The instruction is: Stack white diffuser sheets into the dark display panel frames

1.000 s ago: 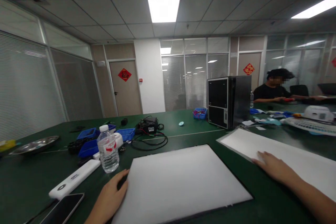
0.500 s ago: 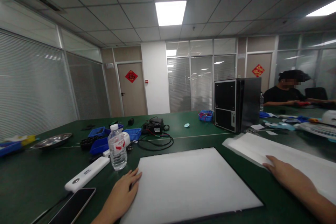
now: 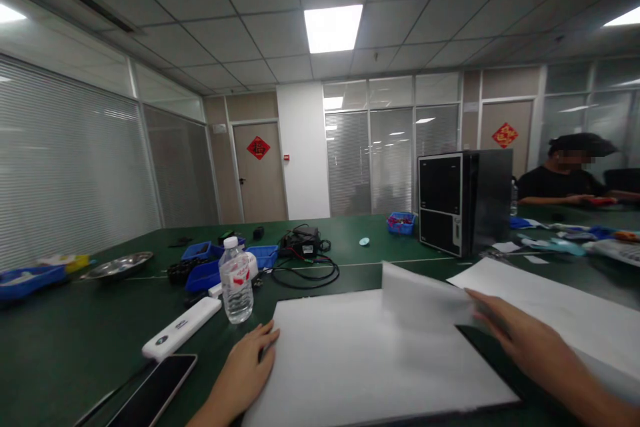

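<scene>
My left hand [image 3: 249, 365] lies on the left edge of a white paper sheet [image 3: 340, 360], its fingers stretched out. Under the sheet, a dark edge shows along the right and front sides. My right hand [image 3: 525, 333] pinches the edge of a raised sheet of paper [image 3: 425, 300], which stands up over the far right part of the flat one; motion blurs it a little. Beyond that hand, another white sheet [image 3: 555, 303] lies on the right. A water bottle [image 3: 237, 287] stands just past my left hand.
A white power strip [image 3: 185, 327] and a phone [image 3: 155, 390] lie at left. Behind are blue bins [image 3: 204, 276], a black adapter with cables [image 3: 303, 240] and a computer tower [image 3: 465, 203]. A metal plate [image 3: 117, 267] sits far left. A person [image 3: 560, 180] sits at far right.
My right hand has moved left from the right-hand sheet and now holds up a sheet of paper. My left hand stays on the paper's left edge. The view has turned slightly left.
</scene>
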Action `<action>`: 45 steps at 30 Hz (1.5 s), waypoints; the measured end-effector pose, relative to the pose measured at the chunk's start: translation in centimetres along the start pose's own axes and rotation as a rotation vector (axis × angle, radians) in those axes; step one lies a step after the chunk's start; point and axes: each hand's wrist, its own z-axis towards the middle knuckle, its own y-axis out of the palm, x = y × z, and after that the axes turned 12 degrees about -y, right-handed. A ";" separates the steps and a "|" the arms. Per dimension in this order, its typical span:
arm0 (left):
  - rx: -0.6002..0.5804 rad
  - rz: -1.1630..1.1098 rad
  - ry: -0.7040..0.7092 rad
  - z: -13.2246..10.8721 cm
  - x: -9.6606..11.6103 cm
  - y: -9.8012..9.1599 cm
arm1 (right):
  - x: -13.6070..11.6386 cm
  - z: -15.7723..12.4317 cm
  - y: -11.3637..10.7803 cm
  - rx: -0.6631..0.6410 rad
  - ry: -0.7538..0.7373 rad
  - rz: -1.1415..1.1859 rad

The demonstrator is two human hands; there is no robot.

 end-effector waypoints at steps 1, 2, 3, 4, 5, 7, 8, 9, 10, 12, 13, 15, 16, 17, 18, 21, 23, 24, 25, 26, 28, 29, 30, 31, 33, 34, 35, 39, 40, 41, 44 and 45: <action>0.004 -0.008 -0.003 0.0 -0.1 0.0 | -1.5 0.0 0.1 -0.039 -0.059 0.057; 0.007 -0.016 -0.005 0.1 -0.2 0.0 | -3.0 -0.2 0.3 -0.097 -0.109 0.107; 0.010 -0.022 -0.006 0.1 -0.3 0.1 | -4.3 -0.4 0.3 -0.168 -0.150 0.148; 0.013 -0.027 -0.006 0.1 -0.4 0.1 | -5.5 -0.6 0.4 -0.245 -0.181 0.179; 0.015 -0.031 -0.006 0.1 -0.5 0.1 | -6.4 -0.9 0.5 -0.315 -0.209 0.199; 0.016 -0.034 -0.005 0.2 -0.6 0.2 | -7.4 -1.1 0.5 -0.397 -0.249 0.206; 0.016 -0.033 -0.005 0.2 -0.7 0.3 | -7.4 -1.1 0.5 -0.396 -0.251 0.191; 0.015 -0.031 -0.006 0.2 -0.7 0.3 | -7.2 -0.9 0.5 -0.376 -0.237 0.163; 0.013 -0.029 -0.007 0.3 -0.7 0.3 | -6.7 -0.7 0.4 -0.344 -0.209 0.128; 0.008 -0.023 -0.007 0.3 -0.6 0.3 | -5.4 -0.1 0.3 -0.292 -0.121 0.047; 0.007 -0.019 -0.006 0.3 -0.5 0.3 | -4.8 0.1 0.2 -0.283 -0.076 0.014; 0.005 -0.013 -0.003 0.3 -0.3 0.2 | -3.9 0.4 0.0 -0.302 -0.013 0.001; 0.005 -0.009 -0.002 0.3 -0.1 0.1 | -3.7 0.5 -0.1 -0.318 0.000 0.030; 0.004 -0.007 -0.002 0.3 0.0 0.0 | -3.7 0.4 -0.2 -0.328 0.003 0.078; 0.004 -0.007 -0.004 0.2 0.1 0.0 | -3.8 0.4 -0.2 -0.326 0.000 0.136; 0.008 -0.009 -0.005 0.1 0.3 -0.1 | -4.4 0.2 -0.3 -0.270 0.008 0.274; 0.008 0.000 0.001 0.1 0.2 0.0 | -4.5 0.1 -0.2 -0.252 0.019 0.307; 0.006 0.009 0.005 0.1 0.2 0.0 | -4.4 0.0 -0.2 -0.264 0.020 0.314; 0.003 0.018 0.007 0.2 0.1 0.1 | -4.3 0.0 -0.1 -0.284 0.016 0.318; -0.001 0.025 0.009 0.2 0.1 0.1 | -4.2 0.0 0.0 -0.309 0.006 0.322; -0.006 0.033 0.010 0.2 0.0 0.2 | -3.9 -0.1 0.1 -0.359 -0.028 0.331; -0.006 0.033 0.009 0.2 0.0 0.3 | -3.9 -0.2 0.2 -0.372 -0.044 0.335; -0.006 0.035 0.009 0.2 0.0 0.4 | -3.9 -0.3 0.2 -0.378 -0.055 0.341; -0.005 0.036 0.009 0.2 0.0 0.4 | -4.1 -0.4 0.2 -0.377 -0.061 0.348; -0.002 0.036 0.008 0.3 -0.1 0.4 | -4.4 -0.5 0.2 -0.367 -0.065 0.370; -0.001 0.036 0.008 0.3 -0.1 0.4 | -4.6 -0.6 0.2 -0.366 -0.074 0.386; 0.001 0.035 0.007 0.3 -0.1 0.5 | -4.7 -0.6 0.2 -0.366 -0.085 0.400; 0.005 0.027 0.009 0.4 -0.2 0.5 | -2.9 -0.2 0.4 -0.343 -0.072 0.356; 0.005 0.024 0.010 0.4 -0.3 0.6 | -1.7 -0.1 0.5 -0.321 -0.038 0.315; 0.004 0.021 0.010 0.4 -0.3 0.6 | -0.1 -0.1 0.6 -0.296 0.003 0.268; -0.002 0.019 0.000 0.5 -0.3 0.6 | 5.9 -0.8 1.3 -0.207 0.136 0.128; -0.004 0.020 -0.003 0.4 -0.2 0.6 | 8.0 -1.2 1.5 -0.162 0.171 0.085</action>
